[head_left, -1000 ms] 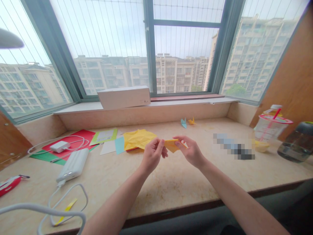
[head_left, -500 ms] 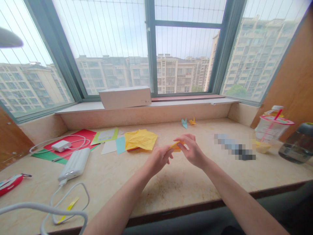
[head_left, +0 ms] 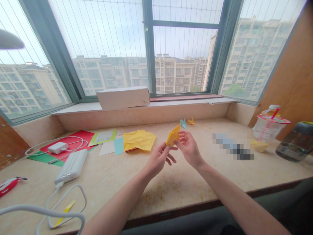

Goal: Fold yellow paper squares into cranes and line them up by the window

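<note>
A folded piece of yellow origami paper (head_left: 174,135) is held up above the table between both hands, its pointed tip toward the window. My left hand (head_left: 160,158) pinches its lower left corner with the thumb, the other fingers loosely curled below. My right hand (head_left: 190,149) grips its right side between thumb and fingertips. Behind the hands stand two small paper cranes, a light blue crane (head_left: 183,123) and a yellow-orange crane (head_left: 191,121). To the left lies a creased yellow sheet (head_left: 139,139) over other papers.
On the left are red paper (head_left: 83,135), a white power bank (head_left: 71,166), a charger (head_left: 58,147) and looping cables. At right stand a plastic cup (head_left: 268,129) with a red straw and a dark bottle (head_left: 296,142). A white box (head_left: 123,98) rests on the sill.
The folded yellow paper has turned from lying nearly flat, edge-on, to standing upright with its face showing. My right hand has moved from its top to its right side.
</note>
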Available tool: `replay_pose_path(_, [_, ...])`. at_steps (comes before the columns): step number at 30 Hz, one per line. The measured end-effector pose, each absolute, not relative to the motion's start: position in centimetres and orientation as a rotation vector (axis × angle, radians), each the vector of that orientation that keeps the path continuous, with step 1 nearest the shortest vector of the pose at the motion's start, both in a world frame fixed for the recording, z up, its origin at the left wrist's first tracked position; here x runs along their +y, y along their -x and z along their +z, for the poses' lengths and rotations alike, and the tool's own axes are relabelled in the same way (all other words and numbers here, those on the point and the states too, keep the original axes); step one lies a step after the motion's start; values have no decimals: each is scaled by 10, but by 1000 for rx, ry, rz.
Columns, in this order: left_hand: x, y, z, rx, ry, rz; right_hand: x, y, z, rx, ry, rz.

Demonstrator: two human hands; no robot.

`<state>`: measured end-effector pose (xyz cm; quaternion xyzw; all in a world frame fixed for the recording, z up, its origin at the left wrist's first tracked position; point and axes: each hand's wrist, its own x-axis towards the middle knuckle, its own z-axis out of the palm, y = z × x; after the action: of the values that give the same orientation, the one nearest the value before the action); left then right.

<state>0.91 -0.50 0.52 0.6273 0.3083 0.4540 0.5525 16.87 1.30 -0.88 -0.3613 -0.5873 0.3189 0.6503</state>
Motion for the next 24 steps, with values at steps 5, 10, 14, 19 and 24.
replay_pose_path(5, [-6, -11, -1, 778, -1575, 991, 10, -167, -5, -1281, 784, 801])
replay_pose_path(10, [-7, -11, 1, 755, -1557, 1036, 6, -165, -2, -1327, 773, 892])
replay_pose_path(14, [-6, -13, -4, 790, -1574, 1164, 5, -162, -5, -1332, 760, 964])
replay_pose_path(19, [-6, -13, -8, 832, -1624, 1197, 7, -161, -10, -1328, 757, 924])
replay_pose_path(24, [-9, -12, -4, 864, -1611, 1176, 4, -161, -13, -1406, 795, 753])
